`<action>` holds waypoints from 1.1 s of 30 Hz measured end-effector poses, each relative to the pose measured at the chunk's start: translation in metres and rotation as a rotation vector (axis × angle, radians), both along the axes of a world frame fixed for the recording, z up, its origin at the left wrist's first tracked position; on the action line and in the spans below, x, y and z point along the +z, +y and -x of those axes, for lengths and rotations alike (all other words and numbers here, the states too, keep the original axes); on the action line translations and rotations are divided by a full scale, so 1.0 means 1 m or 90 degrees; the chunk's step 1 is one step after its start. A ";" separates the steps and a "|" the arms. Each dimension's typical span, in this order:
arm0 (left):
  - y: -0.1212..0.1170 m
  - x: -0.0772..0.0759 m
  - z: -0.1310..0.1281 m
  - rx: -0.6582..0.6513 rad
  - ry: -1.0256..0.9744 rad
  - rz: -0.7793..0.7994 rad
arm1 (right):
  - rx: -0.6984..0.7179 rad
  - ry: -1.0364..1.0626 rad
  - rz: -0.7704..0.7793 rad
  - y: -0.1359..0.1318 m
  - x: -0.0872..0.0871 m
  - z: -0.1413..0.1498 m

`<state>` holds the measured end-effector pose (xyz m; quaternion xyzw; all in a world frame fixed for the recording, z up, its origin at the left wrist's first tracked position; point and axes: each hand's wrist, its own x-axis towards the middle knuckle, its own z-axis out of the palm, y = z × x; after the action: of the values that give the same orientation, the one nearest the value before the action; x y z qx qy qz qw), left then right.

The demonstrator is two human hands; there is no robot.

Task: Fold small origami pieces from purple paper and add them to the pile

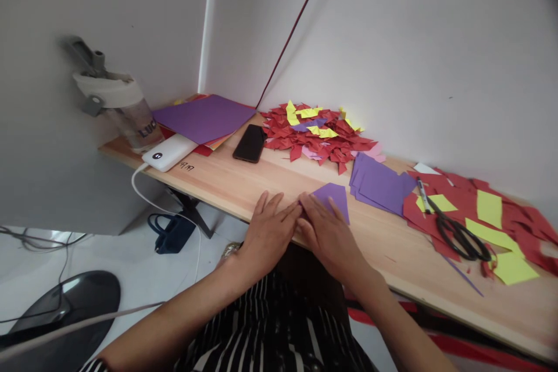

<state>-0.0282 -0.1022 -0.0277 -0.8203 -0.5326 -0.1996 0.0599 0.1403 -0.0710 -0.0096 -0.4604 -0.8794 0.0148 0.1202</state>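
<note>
A sheet of purple paper (337,196), its outline angled as if folded, lies on the wooden desk in front of me. My right hand (331,235) rests over its near left part with the fingers laid flat, covering that portion. Beside it, my left hand (272,232) has its fingers stretched out, the tips meeting the right fingertips at the paper's left corner. To the right of the sheet sits a stack of purple paper squares (379,183). Behind is a heap of folded red paper pieces (300,142) with some yellow, purple and pink ones.
A black phone (250,143), a white power bank (170,152) with a cable, large purple sheets (207,118) and a clear bottle (131,116) stand leftward. Rightward, black scissors (462,235) and a marker (422,195) lie on red and yellow scraps (489,209). Walls border the desk.
</note>
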 end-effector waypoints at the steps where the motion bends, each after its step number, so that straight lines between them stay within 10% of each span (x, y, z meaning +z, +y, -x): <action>1: 0.000 0.001 0.000 -0.001 0.001 0.007 | 0.020 0.009 0.018 -0.005 0.001 0.004; 14: -0.003 0.000 0.003 -0.003 -0.013 -0.010 | -0.127 -0.045 -0.027 0.030 -0.001 -0.031; 23: -0.004 -0.001 0.004 -0.009 -0.013 0.010 | -0.024 -0.026 -0.033 -0.027 -0.010 0.003; 33: -0.004 -0.001 0.003 -0.001 -0.043 -0.003 | -0.122 -0.056 -0.068 -0.042 -0.014 -0.036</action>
<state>-0.0309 -0.1061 -0.0288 -0.8136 -0.5329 -0.2283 0.0437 0.1759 -0.1131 -0.0236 -0.5353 -0.8355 -0.0638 0.1067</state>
